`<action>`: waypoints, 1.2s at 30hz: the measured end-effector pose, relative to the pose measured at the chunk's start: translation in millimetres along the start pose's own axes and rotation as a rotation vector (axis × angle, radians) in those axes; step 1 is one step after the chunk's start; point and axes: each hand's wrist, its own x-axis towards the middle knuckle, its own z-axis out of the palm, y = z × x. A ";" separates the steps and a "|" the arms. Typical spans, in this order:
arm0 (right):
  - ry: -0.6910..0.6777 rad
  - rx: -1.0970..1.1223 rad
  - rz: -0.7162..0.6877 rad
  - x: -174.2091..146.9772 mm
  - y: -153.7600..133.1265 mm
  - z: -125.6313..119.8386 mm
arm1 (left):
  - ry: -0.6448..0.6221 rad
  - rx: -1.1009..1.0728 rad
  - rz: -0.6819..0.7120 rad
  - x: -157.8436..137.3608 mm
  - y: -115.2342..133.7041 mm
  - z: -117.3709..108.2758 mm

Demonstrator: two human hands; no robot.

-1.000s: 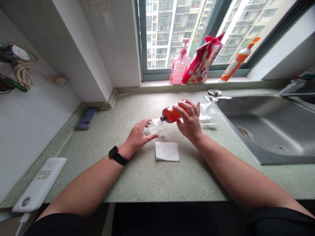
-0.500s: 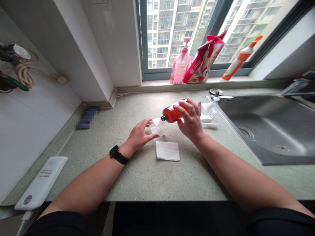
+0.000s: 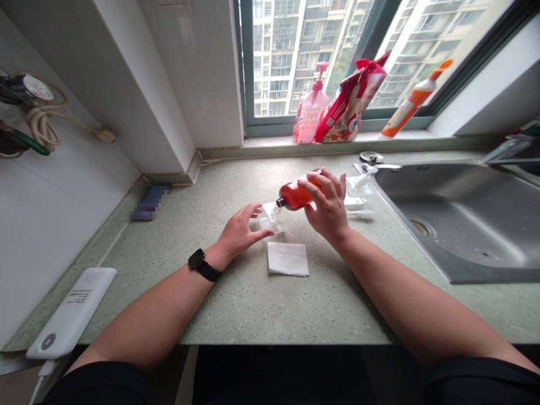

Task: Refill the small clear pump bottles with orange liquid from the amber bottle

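My right hand [image 3: 328, 205] is wrapped round an amber-red bottle [image 3: 293, 197], tilted with its uncapped dark mouth down to the left. That mouth sits at the neck of a small clear bottle [image 3: 276, 212]. Around the clear bottle's left side curve the thumb and fingers of my left hand [image 3: 242, 228], steadying it. The clear walls make its exact outline and the finger contact hard to see. Just in front lies a folded white tissue [image 3: 288, 259], touched by neither hand. A dark watch [image 3: 197, 260] is on my left wrist.
A steel sink [image 3: 468, 225] is set into the speckled counter [image 3: 253, 309] at right. Clear plastic items [image 3: 358, 191] lie beside it. A white power bank [image 3: 71, 312] rests at left. A pink pump bottle [image 3: 310, 115], red bag [image 3: 350, 107] and orange-white bottle [image 3: 409, 107] line the sill.
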 end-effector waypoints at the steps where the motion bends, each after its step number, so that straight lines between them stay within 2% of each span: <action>1: 0.000 -0.002 0.000 0.2 -0.4 -0.3 | 0.002 -0.001 0.003 0.0 -0.2 0.2; 10: -0.029 -0.002 0.032 0.9 -0.7 -1.7 | -0.008 0.002 -0.004 0.7 -0.9 1.1; 25: 0.023 0.009 -0.002 0.7 -0.5 -0.8 | -0.032 -0.001 -0.028 0.7 0.3 0.3; 36: 0.008 0.002 -0.011 0.6 0.5 -1.0 | -0.041 -0.006 -0.033 1.1 -0.5 0.8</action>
